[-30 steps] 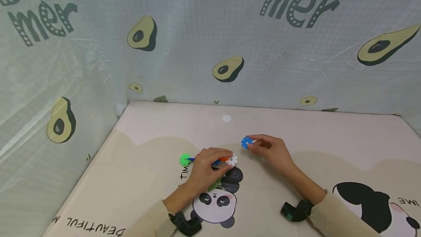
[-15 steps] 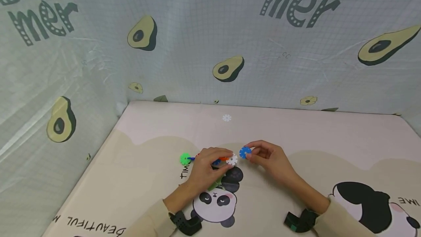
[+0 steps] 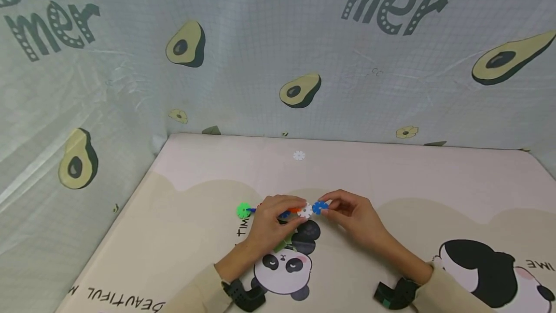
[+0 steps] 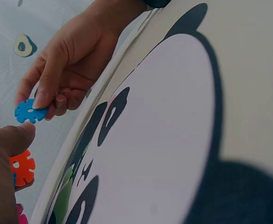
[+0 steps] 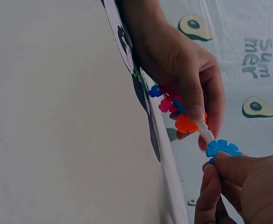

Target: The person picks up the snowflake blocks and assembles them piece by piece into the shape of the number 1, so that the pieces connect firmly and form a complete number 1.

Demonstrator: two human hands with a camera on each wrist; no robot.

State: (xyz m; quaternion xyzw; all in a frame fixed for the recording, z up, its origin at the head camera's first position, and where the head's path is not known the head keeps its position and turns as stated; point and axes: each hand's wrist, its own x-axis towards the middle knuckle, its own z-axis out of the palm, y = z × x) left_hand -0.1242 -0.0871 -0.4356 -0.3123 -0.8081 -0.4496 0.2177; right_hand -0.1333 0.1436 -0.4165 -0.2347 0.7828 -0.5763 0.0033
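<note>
My left hand [image 3: 275,219] pinches a white notched disc [image 3: 305,211], the end piece of a chain of notched plastic discs. An orange disc [image 5: 187,124], a pink disc [image 5: 167,104] and a dark blue disc [image 5: 155,91] show along the chain in the right wrist view. A green disc [image 3: 243,210] is at its far left end; the hand hides part of the middle. My right hand [image 3: 358,216] pinches a blue notched disc [image 3: 320,207] between thumb and fingers. In the right wrist view the blue disc's rim meets the white disc's edge; whether their slots interlock I cannot tell.
A loose white disc [image 3: 298,155] lies toward the back of the table. The tabletop [image 3: 187,245] has a panda-print cover. Behind it hangs a curtain [image 3: 243,62] with avocado prints, reaching the table's back edge and left side.
My right hand has brought the blue disc down and to the left, from apart to against the white disc. My left hand has stayed in place with the chain.
</note>
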